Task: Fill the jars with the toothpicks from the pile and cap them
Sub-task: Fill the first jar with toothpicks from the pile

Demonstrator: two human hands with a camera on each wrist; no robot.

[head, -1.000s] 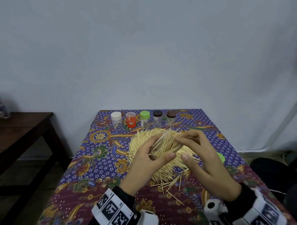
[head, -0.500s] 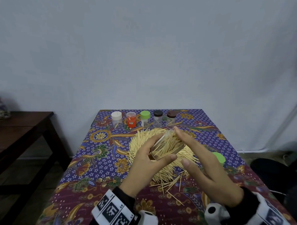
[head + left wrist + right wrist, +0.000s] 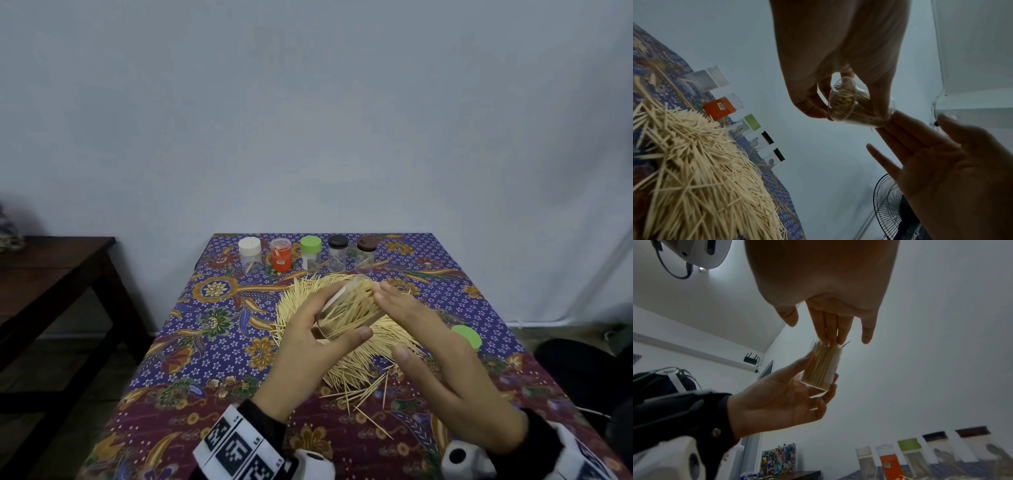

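On the left, my left hand [image 3: 310,346] grips the clear jar [image 3: 349,308], tilted, just above the pile [image 3: 359,356] on the table [image 3: 219,329]. The jar looks almost full of toothpicks. My right hand [image 3: 442,353], which one second ago pinched toothpicks at the jar mouth, is now flat and open, its fingertips [image 3: 828,335] pressing their ends inward. I think capping comes next; the green lid [image 3: 466,336] lies to the right.

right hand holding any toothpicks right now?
No. In the right wrist view the right hand has straight fingers pressing on the toothpick tips at the mouth of the jar, which the left hand holds.
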